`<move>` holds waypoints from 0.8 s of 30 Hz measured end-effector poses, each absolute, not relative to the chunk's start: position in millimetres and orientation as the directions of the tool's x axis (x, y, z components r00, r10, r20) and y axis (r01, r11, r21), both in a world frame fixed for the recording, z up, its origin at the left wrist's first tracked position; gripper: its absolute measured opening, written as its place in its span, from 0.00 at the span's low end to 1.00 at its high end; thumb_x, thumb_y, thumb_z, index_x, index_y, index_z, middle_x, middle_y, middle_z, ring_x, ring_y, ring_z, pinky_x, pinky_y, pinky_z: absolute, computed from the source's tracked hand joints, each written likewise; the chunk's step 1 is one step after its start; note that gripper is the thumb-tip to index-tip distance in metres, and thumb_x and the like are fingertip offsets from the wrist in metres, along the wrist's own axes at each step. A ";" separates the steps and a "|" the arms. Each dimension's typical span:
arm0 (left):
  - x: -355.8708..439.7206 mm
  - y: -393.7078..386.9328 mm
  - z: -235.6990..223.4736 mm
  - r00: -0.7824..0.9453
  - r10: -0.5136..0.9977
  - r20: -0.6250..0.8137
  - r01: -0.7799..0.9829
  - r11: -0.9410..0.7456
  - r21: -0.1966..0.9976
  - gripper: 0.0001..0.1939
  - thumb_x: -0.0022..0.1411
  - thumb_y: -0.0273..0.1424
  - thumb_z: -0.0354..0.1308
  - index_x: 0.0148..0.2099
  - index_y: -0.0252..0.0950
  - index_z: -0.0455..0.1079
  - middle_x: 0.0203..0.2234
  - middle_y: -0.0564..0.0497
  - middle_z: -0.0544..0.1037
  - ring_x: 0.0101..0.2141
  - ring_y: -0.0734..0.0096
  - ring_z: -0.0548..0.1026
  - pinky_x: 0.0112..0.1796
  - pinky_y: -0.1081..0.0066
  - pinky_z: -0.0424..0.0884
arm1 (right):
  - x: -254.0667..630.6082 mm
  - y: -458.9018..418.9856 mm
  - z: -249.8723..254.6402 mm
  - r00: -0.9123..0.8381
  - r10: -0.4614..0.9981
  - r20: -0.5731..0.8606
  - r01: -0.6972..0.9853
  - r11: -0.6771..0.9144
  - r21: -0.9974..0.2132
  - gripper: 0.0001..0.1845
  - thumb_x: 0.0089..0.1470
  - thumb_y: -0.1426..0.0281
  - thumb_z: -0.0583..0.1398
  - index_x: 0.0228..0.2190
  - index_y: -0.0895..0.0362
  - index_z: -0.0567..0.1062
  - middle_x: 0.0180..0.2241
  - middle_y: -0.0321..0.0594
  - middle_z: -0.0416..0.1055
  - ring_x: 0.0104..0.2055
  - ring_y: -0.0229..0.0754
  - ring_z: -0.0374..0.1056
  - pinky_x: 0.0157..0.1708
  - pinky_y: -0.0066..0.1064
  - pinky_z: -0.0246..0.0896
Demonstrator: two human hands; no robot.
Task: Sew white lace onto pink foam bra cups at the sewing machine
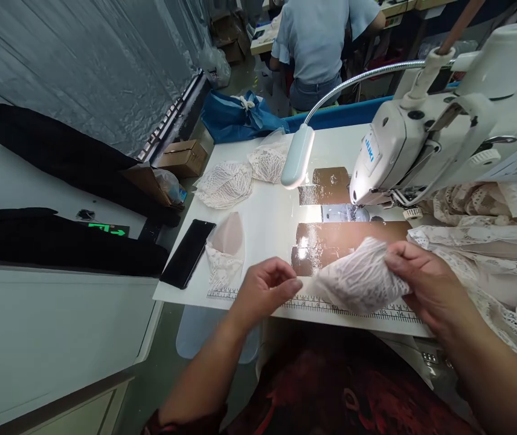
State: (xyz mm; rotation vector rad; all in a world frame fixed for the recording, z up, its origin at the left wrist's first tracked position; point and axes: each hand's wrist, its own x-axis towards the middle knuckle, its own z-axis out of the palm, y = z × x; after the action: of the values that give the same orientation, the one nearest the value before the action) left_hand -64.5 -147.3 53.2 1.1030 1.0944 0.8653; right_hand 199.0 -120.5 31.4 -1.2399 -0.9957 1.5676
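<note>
My right hand (426, 278) pinches the edge of a white lace bra cup (362, 278) between thumb and fingers. The cup hangs over the front of the table, above a printed ruler strip (313, 304). To the left of it, my left hand (265, 290) is loosely closed, thumb near the curled fingers and apart from the cup; anything inside it is too small to make out. Another lace cup (226, 251) lies beyond my left hand. Two more, a lace cup (224, 183) and a lace cup (269, 162), rest farther back. The white sewing machine (389, 145) stands behind my right hand.
A black phone (188, 254) lies at the table's left edge. A lamp (298, 156) on a bent neck hangs over the table. Lace fabric (480, 254) is heaped at right. Behind are a blue bag (240, 118) and a seated person (315, 42).
</note>
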 end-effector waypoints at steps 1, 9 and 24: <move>-66.8 -145.1 60.1 0.232 0.963 -0.138 0.046 0.131 0.990 0.14 0.55 0.36 0.67 0.37 0.33 0.71 0.32 0.49 0.76 0.32 0.72 0.73 0.37 0.71 0.70 | 197.1 -122.1 35.3 -0.223 0.933 -0.282 -0.102 -0.310 -0.945 0.14 0.50 0.58 0.66 0.26 0.55 0.72 0.21 0.31 0.67 0.21 0.32 0.60 0.19 0.23 0.56; -31.5 -122.7 72.8 0.594 0.800 -0.086 0.171 -0.022 0.985 0.10 0.60 0.34 0.62 0.40 0.33 0.71 0.33 0.51 0.74 0.35 0.73 0.71 0.40 0.73 0.67 | 183.3 -125.8 51.0 -0.527 0.836 -0.156 0.236 -0.032 -0.971 0.13 0.56 0.60 0.61 0.27 0.56 0.74 0.22 0.33 0.65 0.24 0.33 0.57 0.23 0.25 0.51; -20.8 -104.9 84.0 0.582 0.805 -0.116 0.054 0.104 0.993 0.09 0.58 0.33 0.64 0.35 0.31 0.71 0.28 0.51 0.72 0.29 0.76 0.68 0.31 0.75 0.64 | 190.4 -110.1 81.2 -0.535 0.835 -0.129 0.266 0.022 -0.964 0.13 0.55 0.61 0.62 0.25 0.56 0.73 0.20 0.32 0.66 0.24 0.33 0.59 0.24 0.26 0.52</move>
State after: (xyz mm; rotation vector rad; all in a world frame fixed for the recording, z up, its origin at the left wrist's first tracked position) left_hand -20.8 -104.9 84.0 1.3717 0.8067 0.6535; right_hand 190.4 -110.1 81.2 -1.1189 -1.8197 1.5387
